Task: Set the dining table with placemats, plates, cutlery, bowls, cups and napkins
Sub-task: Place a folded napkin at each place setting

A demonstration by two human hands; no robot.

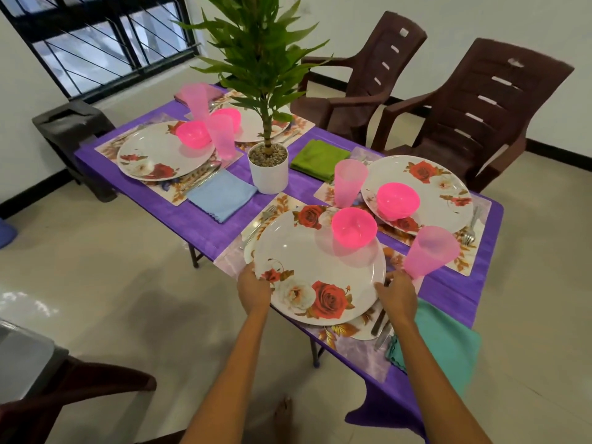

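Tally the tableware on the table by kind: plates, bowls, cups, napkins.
Plates: 4, the nearest one held by the left hand and right hand
Pink bowls: 4
Pink cups: 4
Napkins: 4 (blue, green, teal, pink)
Total: 16

I count four plates [318, 267], four pink bowls [354, 226] and four pink cups [427, 251]. There are four placemats [352, 354] and four napkins [445, 341]: one teal, one green, one blue, one dark red. One potted plant [268, 169] stands in the middle, and two brown chairs [477, 123] wait across the table.
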